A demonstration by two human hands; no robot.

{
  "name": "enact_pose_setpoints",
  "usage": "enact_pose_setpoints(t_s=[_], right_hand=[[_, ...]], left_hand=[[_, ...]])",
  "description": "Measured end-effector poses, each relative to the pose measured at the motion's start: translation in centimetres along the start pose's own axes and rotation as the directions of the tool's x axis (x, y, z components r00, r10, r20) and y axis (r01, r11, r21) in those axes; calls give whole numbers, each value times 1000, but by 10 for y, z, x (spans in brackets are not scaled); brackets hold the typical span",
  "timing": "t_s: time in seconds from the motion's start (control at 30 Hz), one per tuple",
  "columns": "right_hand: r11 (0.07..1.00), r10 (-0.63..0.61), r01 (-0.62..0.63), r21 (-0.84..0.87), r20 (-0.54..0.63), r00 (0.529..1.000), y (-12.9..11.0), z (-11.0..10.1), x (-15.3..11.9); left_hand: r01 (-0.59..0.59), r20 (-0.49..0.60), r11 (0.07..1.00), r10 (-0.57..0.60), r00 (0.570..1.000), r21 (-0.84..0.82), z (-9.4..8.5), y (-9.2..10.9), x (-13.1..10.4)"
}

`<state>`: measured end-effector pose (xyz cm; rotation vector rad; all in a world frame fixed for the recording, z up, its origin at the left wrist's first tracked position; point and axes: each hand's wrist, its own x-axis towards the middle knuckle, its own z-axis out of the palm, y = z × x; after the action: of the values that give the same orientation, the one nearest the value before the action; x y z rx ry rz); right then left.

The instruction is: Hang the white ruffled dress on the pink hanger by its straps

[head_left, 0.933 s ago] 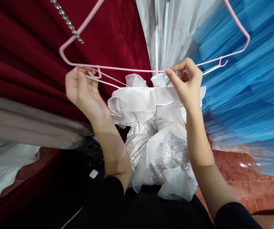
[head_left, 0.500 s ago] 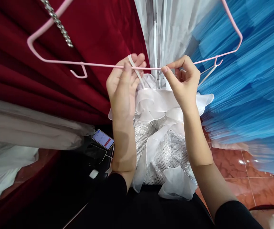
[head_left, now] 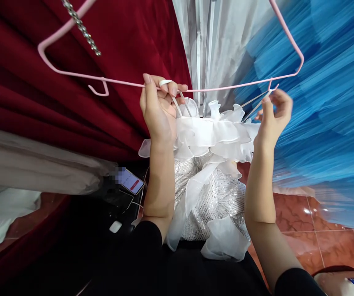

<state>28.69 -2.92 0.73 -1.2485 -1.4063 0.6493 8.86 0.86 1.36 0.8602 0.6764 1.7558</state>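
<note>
Your left hand (head_left: 160,113): curled, holding looped white strap (head_left: 165,82). Right hand (head_left: 274,123): at pink hanger hook (head_left: 270,85), grip unclear. Judged step: strap-fitting; next needs slack.

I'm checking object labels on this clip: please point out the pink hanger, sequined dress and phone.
Pink hanger (head_left: 208,90): head view, on the thin bottom bar.
Sequined dress (head_left: 209,201): head view, on the silver sequined body.
Phone (head_left: 130,181): head view, on the lit screen.

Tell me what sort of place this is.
Probably a dress shop or wardrobe room, judging by the sparkly dress, the pink hanger, and the red fabric and blue fabric on either side.
</note>
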Motion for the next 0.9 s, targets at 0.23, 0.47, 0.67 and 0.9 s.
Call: enact_pose_setpoints(t_s=[0.23,0.47,0.67,0.9], right_hand=[[986,96,-78,146,-123,988,17,-29,7],[936,152,8,353,-425,893,39,-38,20],[945,87,40,324,-367,926,37,-26,11],[960,59,69,270,-441,896,43,-28,19]], left_hand=[[-39,-8,999,39,999,16,-3,-3,2],[-18,0,1000,18,1000,25,-6,3,0],[-39,-6,999,39,999,1,-6,3,0],[-48,-17,998,48,999,-30,-5,4,0]])
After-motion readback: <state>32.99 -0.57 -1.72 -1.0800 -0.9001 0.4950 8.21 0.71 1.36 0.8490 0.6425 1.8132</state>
